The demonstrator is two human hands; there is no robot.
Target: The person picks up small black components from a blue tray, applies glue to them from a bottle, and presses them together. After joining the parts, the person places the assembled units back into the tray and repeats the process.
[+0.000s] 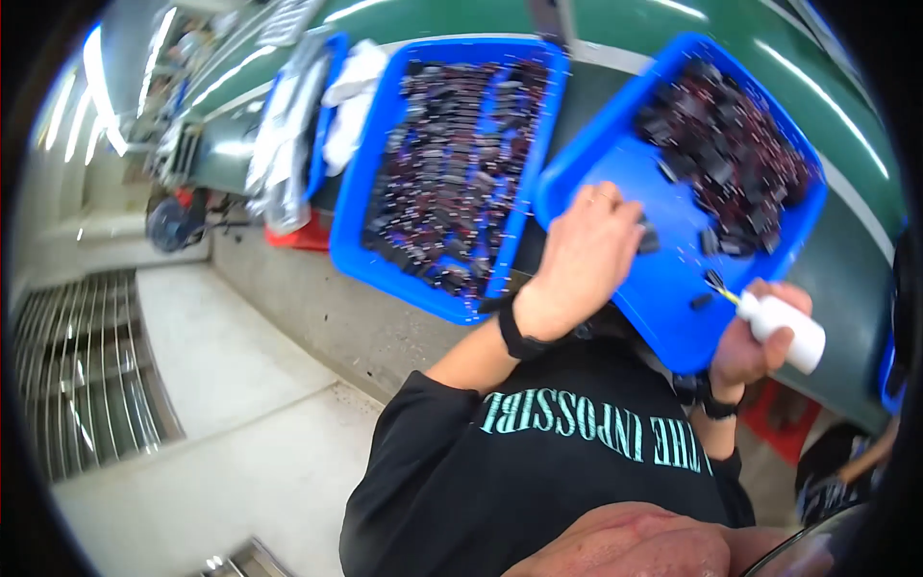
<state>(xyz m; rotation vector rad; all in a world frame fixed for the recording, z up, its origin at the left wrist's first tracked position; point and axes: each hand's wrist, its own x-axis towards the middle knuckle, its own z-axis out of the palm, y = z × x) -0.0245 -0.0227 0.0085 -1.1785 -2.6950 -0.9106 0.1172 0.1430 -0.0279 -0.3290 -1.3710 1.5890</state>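
Observation:
My right hand (pixel 752 337) is wrapped round a white squeeze bottle (pixel 790 335) with a thin yellow nozzle pointing left into the right blue tray (pixel 654 313). A small dark piece (pixel 713 279) shows at the nozzle's tip; whether they touch I cannot tell. Over the same tray's left side, my left hand (pixel 585 245) has its fingers curled in, with a small black block (pixel 648 237) at the fingertips. A pile of black blocks with thin reddish wires (pixel 731 154) fills the tray's far part. One loose black piece (pixel 701 301) lies below the nozzle.
Left of my left hand stands another blue tray (pixel 351 252), with black parts laid in rows (pixel 452 163). Farther left are white cloth-like material (pixel 354 106) and clear plastic bags (pixel 288 125). The trays rest on a green bench (pixel 615 24). A red bin (pixel 781 423) stands beneath.

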